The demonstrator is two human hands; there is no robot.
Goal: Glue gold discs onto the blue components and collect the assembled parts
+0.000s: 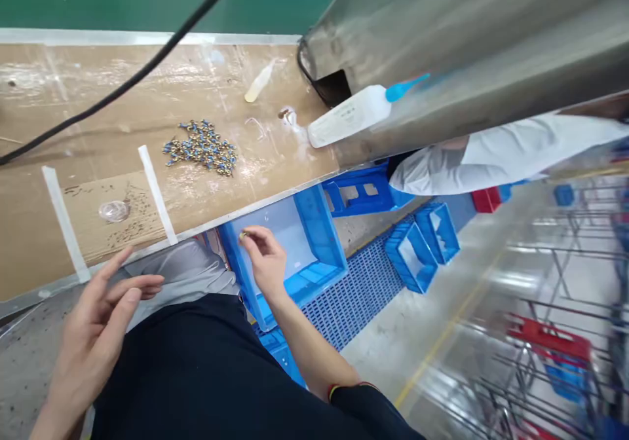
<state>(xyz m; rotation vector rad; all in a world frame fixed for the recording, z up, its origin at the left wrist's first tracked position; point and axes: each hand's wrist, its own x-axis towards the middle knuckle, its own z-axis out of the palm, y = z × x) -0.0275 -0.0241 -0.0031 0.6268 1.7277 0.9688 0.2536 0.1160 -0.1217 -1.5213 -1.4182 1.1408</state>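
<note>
Nearest the body, the bare left hand (93,332) hangs loosely spread, empty. Over the blue plastic crate (314,227), the bare right hand (268,263) pinches a tiny brass-coloured piece (243,234), its long axis too small to tell; ahead and leftward of this closer hand, a heap of small brass-and-blue fittings (201,148) lies on the brown-covered table (280,168).

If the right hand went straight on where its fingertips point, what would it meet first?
Likely the worktable's front edge; if the right hand is higher, which this view leaves unclear, it would pass over toward the pile of small blue-and-brass pieces.
</note>
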